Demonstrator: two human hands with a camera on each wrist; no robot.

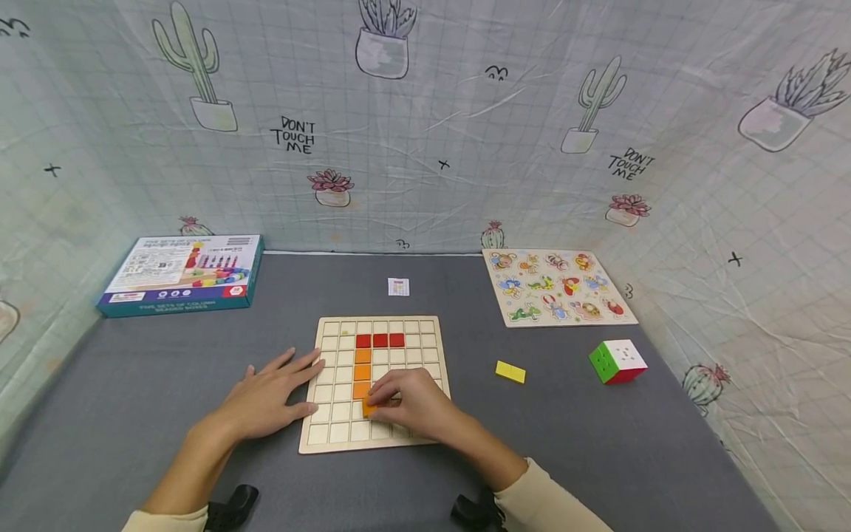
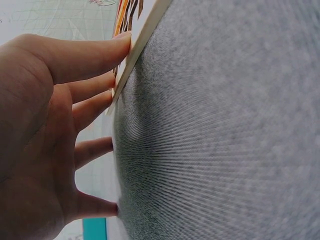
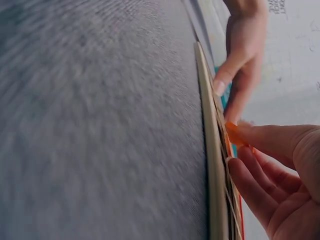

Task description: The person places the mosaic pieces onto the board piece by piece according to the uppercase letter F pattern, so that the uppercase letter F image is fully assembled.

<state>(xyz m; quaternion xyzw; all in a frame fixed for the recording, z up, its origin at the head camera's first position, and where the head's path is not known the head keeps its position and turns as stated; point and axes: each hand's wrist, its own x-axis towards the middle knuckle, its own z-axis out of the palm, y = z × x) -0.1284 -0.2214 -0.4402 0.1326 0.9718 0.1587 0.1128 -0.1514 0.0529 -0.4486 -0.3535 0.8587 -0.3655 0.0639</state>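
A wooden grid board (image 1: 332,434) lies on the grey table in the head view. Three red square tiles (image 1: 380,340) sit in a row near its top, and orange tiles (image 1: 362,372) run down from the leftmost red one. My right hand (image 1: 415,403) pinches another orange tile (image 1: 367,408) between thumb and fingers, right below that column. This pinched tile (image 3: 233,132) appears tilted against the board in the right wrist view. With fingers spread, my left hand (image 1: 269,399) rests at the board's left edge, its thumb (image 2: 95,57) touching the rim.
Right of the board lies a yellow rectangular piece (image 1: 510,372), with a puzzle cube (image 1: 617,361) beyond it. An animal picture board (image 1: 558,288) is at the back right, a flat box (image 1: 182,273) at the back left. Behind the board lies a small white card (image 1: 399,287).
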